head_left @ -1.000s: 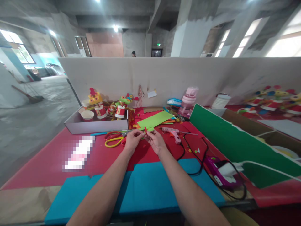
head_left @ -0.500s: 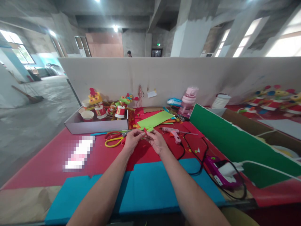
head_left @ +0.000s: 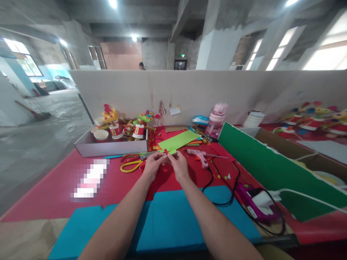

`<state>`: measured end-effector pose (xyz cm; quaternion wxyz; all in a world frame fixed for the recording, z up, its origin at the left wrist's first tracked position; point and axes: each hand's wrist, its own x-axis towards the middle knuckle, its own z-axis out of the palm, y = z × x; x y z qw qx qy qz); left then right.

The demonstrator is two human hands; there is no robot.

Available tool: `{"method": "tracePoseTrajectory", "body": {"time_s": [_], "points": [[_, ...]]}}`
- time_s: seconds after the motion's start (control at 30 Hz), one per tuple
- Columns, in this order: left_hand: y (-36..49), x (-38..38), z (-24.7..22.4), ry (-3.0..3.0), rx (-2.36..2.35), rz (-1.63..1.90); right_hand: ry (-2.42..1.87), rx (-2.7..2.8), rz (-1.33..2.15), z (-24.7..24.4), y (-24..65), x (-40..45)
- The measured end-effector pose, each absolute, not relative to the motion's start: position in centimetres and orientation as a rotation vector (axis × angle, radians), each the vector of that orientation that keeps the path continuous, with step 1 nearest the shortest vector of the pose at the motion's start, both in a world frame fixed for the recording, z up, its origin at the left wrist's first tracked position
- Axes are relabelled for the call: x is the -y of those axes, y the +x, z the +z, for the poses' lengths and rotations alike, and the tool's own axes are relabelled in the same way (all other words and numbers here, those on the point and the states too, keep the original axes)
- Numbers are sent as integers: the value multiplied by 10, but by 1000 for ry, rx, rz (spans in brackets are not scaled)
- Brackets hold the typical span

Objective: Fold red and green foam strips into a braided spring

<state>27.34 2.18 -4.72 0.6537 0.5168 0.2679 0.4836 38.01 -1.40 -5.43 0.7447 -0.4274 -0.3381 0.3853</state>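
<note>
A small red paper strip (head_left: 166,152) is pinched between my two hands above the red tabletop. My left hand (head_left: 153,164) is closed on its left side, thumb and fingertips pressed together. From the right, my right hand (head_left: 179,165) grips it the same way; part of the strip is hidden by the fingers. Scissors with yellow and red handles (head_left: 131,165) lie just left of my left hand. A pink glue gun (head_left: 199,156) rests to the right of my right hand. Behind the fingers lies a light green paper sheet (head_left: 179,140).
A grey box (head_left: 114,147) with paper cups and paper-cup figures stands at the back left. On the right are a green panel (head_left: 265,169), a purple power strip (head_left: 253,206) and black cables. Blue sheets (head_left: 173,220) lie along the front edge. A pink bottle (head_left: 217,119) stands behind.
The red strip stands up a little more plainly between the fingertips. My right hand has turned slightly more upright. The whole view has shifted slightly downward in the frame.
</note>
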Motion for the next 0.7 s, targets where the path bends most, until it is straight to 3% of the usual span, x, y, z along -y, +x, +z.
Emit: {"method": "tracePoseTrajectory", "body": {"time_s": [0.7], "points": [[275, -26, -50, 1145, -601, 1138, -986, 820, 838, -47, 382, 18]]}}
